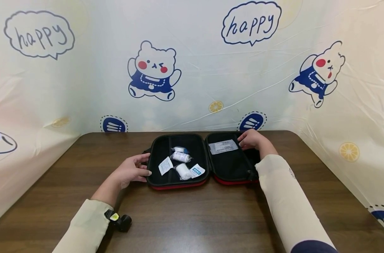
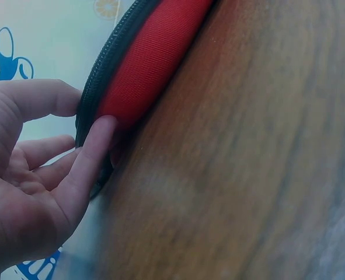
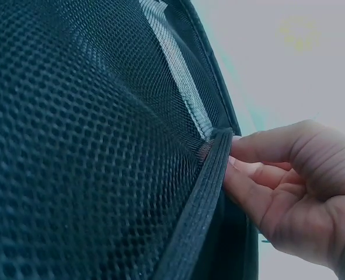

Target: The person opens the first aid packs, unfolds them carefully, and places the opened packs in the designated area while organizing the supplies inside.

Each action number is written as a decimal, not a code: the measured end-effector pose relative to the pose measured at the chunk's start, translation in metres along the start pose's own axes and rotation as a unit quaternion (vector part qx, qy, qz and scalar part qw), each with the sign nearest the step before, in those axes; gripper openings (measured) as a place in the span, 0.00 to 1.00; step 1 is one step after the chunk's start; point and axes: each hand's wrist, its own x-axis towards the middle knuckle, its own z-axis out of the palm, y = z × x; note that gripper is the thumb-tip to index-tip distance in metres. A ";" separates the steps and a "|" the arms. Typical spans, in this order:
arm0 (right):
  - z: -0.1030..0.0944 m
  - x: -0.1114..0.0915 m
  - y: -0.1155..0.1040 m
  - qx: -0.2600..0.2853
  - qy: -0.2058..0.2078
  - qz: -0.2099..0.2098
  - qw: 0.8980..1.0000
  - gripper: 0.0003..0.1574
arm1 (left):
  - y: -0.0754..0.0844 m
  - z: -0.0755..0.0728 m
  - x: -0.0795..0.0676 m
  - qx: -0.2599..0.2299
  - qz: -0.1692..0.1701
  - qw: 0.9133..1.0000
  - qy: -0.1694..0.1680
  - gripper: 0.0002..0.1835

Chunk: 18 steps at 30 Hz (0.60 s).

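A zippered red-and-black case (image 1: pixel 178 186) lies unfolded on the table. Its left half holds several small wrapped packets, among them a white roll (image 1: pixel 181 157), a white bundle (image 1: pixel 184 172) and flat white sachets (image 1: pixel 165 166). My left hand (image 1: pixel 133 171) grips that half's outer side, with the thumb against the red fabric (image 2: pixel 143 64) and fingers at the zipper edge. In the right half is a black mesh pocket (image 3: pixel 90 157) with a printed white label (image 1: pixel 223 147) behind it. My right hand (image 3: pixel 303 186) pinches the pocket's elastic edge (image 3: pixel 204 198) between thumb and fingers.
The case stands toward the far edge of the brown wooden table (image 1: pixel 185 221). Behind it hangs a pale printed curtain (image 1: pixel 198 70), which also lines both sides. A small black camera (image 1: pixel 123 223) is strapped at my left wrist.
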 end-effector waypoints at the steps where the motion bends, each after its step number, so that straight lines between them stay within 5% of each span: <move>1: 0.000 0.000 -0.001 -0.003 0.000 0.002 1.000 0.24 | 0.000 0.000 0.000 0.001 0.000 1.000 0.000 0.43; 7: -0.004 -0.005 -0.007 -0.049 0.013 0.002 0.999 0.23 | 0.000 0.000 0.000 0.000 0.002 1.000 -0.001 0.43; 18: 0.004 -0.016 -0.030 -0.087 0.003 -0.076 0.993 0.23 | 0.000 -0.001 -0.001 -0.001 0.003 1.000 -0.001 0.44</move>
